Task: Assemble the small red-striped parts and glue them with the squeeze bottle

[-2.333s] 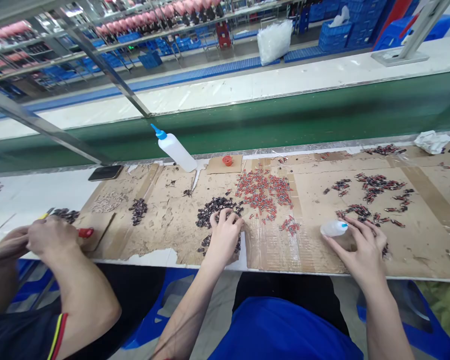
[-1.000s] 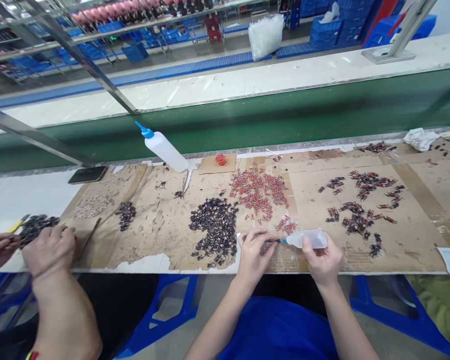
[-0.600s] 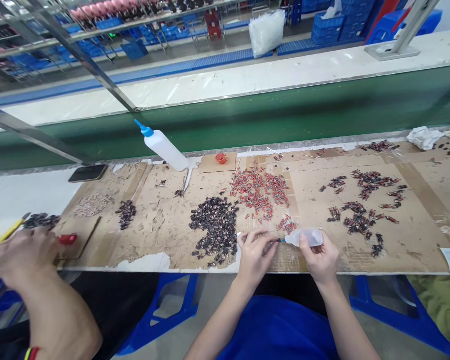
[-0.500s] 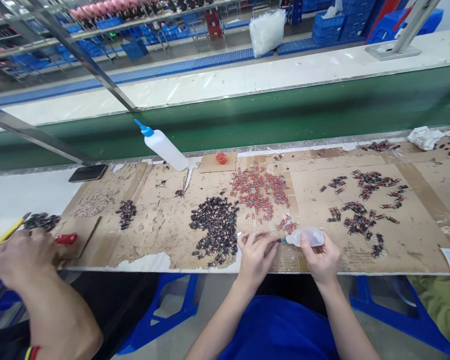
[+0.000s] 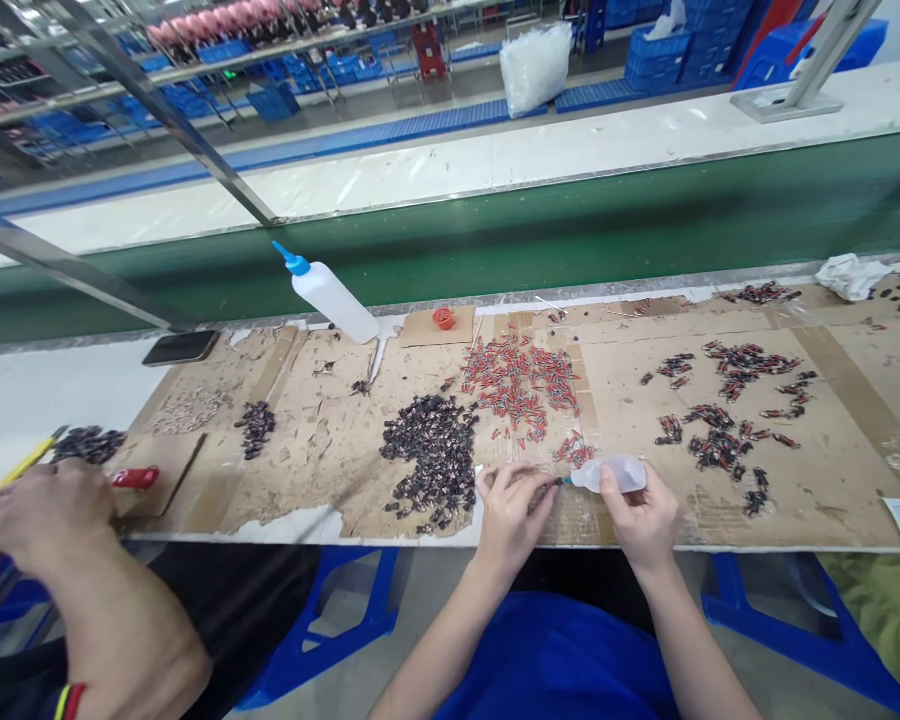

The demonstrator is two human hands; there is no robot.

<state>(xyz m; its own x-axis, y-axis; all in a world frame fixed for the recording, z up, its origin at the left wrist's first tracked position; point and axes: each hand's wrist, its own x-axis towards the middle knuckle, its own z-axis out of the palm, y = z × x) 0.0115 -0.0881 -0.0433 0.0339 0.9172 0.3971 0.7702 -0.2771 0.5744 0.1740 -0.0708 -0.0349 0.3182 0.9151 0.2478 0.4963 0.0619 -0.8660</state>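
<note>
On the cardboard-covered surface (image 5: 345, 440), the left hand (image 5: 511, 508) pinches a small dark part (image 5: 547, 487) while the right hand (image 5: 645, 515), at its 3 o'clock, grips the squeeze bottle (image 5: 611, 473); hold the nozzle steady on the part and squeeze lightly.

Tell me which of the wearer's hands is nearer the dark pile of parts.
Left. The left hand sits just right of the dark pile, nearly at its edge; the right hand, holding the small bottle, is farther right.

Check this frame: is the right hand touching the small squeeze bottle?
Touching. The head view shows the right hand with thumb and fingers wrapped on the small squeeze bottle, lifted over the cardboard, no gap visible.
</note>
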